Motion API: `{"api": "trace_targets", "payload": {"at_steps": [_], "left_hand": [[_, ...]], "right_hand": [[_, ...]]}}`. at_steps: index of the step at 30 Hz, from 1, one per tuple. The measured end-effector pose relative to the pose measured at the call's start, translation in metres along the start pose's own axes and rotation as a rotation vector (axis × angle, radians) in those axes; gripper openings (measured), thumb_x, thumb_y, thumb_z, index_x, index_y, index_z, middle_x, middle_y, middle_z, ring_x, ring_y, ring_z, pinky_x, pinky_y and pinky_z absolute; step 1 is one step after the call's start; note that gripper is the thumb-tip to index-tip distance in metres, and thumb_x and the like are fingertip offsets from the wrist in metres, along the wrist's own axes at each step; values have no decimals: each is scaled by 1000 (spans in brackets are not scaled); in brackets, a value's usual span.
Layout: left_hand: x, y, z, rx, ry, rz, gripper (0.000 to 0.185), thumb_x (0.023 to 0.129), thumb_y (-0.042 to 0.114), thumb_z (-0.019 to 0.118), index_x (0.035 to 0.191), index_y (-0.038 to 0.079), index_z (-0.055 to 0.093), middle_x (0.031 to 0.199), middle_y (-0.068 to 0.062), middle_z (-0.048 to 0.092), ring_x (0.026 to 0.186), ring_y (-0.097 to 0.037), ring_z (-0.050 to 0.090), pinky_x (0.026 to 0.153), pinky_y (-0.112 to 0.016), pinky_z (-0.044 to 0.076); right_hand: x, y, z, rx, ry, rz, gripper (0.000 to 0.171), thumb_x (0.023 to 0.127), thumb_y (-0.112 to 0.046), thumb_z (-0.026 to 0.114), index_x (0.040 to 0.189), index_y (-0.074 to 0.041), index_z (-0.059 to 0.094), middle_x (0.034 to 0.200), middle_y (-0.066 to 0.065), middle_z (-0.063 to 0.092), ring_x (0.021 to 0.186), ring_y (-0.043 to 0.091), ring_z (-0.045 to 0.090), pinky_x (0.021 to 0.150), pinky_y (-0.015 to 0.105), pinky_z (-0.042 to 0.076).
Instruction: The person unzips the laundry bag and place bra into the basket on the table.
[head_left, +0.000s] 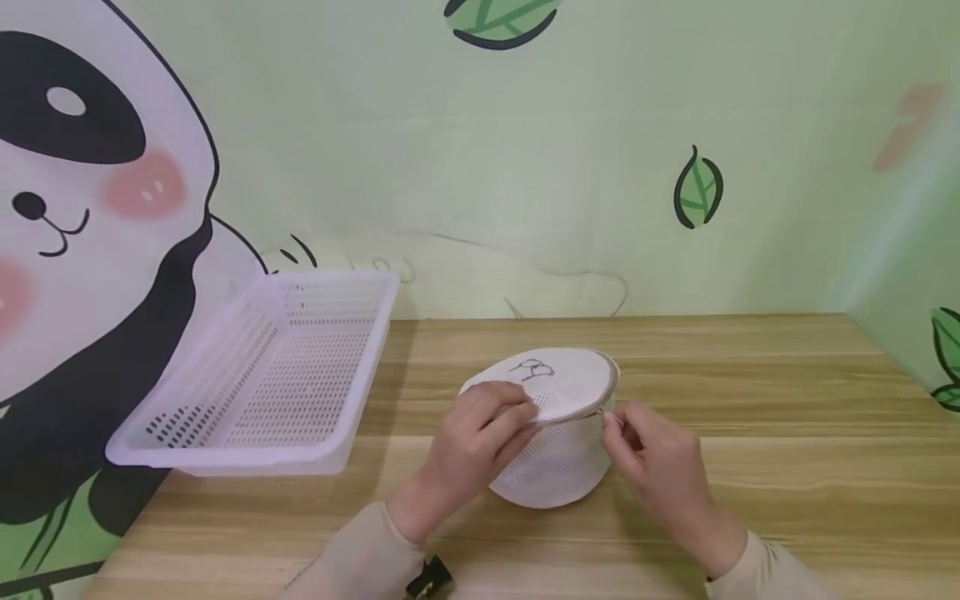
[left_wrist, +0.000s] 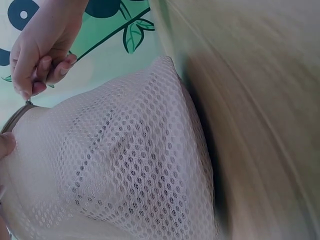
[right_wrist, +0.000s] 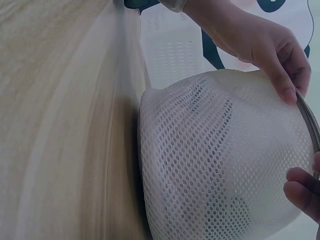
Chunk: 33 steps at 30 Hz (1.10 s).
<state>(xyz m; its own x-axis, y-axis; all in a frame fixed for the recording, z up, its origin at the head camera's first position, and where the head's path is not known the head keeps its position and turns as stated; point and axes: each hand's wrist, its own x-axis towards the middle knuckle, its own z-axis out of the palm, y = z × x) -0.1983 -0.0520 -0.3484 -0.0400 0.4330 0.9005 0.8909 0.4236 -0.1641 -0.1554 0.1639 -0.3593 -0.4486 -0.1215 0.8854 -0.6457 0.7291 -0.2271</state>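
Observation:
A round white mesh laundry bag point(head_left: 558, 475) stands on the wooden table, with a grey zipper point(head_left: 615, 379) around its lid and a small dark line design on top. My left hand point(head_left: 476, 429) grips the near left rim, fingers over the lid; the right wrist view shows its thumb point(right_wrist: 288, 95) against the mesh just below the zipper. At the right front of the rim, my right hand point(head_left: 663, 458) pinches the zipper pull. The left wrist view shows that metal pull point(left_wrist: 29, 101) under the fingertips. Whatever may be inside the bag cannot be made out.
To the left, a white perforated plastic basket point(head_left: 341, 457) stands at a tilt near the wall. A small black object point(head_left: 430, 577) lies by the left sleeve at the front. Behind the table point(head_left: 795, 392) rises a green wall point(head_left: 562, 192) with panda and leaf pictures.

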Motion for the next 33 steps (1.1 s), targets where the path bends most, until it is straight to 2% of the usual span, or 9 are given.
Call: {"api": "trace_targets", "payload": {"at_steps": [6, 9, 12, 18, 26, 33], "left_hand": [[-1, -2, 0, -26, -21, 6, 16, 95, 18, 59, 91, 6, 68, 93, -6, 66, 88, -19, 64, 84, -31, 54], [-2, -4, -1, -30, -32, -17, 14, 94, 18, 60, 92, 6, 68, 94, -7, 66, 89, -20, 64, 84, -31, 54], [-2, -6, -2, -36, -56, -63, 10, 89, 15, 66, 94, 6, 66, 96, -8, 66, 90, -21, 63, 85, -32, 53], [-2, -7, -3, -6, -107, -118, 27, 74, 10, 78, 98, 6, 66, 100, -9, 64, 93, -23, 63, 88, -32, 53], [0, 0, -1, 20, -102, -58, 36, 71, 19, 82, 103, 11, 67, 102, -9, 64, 96, -23, 63, 89, -32, 53], [0, 12, 7, 35, -67, -38, 33, 76, 25, 78, 107, 17, 70, 105, -9, 64, 101, -23, 64, 94, -34, 52]], "right_hand": [[-1, 0, -1, 23, -10, 20, 11, 80, -5, 58, 70, -8, 57, 55, -7, 49, 52, -4, 41, 44, 8, 36], [-1, 0, 0, 24, -11, 10, 12, 79, -5, 58, 69, -9, 55, 55, -7, 49, 51, -3, 42, 44, 8, 37], [-1, -2, 0, 27, -15, -4, 13, 79, -6, 58, 67, -10, 54, 55, -7, 50, 51, -3, 44, 45, 8, 39], [-1, -9, 2, 55, -32, -2, 15, 80, -6, 58, 66, -11, 53, 55, -8, 51, 51, -4, 44, 45, 8, 38], [-3, -14, 4, 48, -36, -34, 14, 81, -8, 57, 68, -12, 54, 56, -8, 51, 50, -3, 43, 44, 8, 36], [-7, -17, 3, 37, -47, -55, 13, 80, -9, 56, 68, -12, 53, 56, -9, 51, 51, -3, 43, 45, 8, 36]]}}
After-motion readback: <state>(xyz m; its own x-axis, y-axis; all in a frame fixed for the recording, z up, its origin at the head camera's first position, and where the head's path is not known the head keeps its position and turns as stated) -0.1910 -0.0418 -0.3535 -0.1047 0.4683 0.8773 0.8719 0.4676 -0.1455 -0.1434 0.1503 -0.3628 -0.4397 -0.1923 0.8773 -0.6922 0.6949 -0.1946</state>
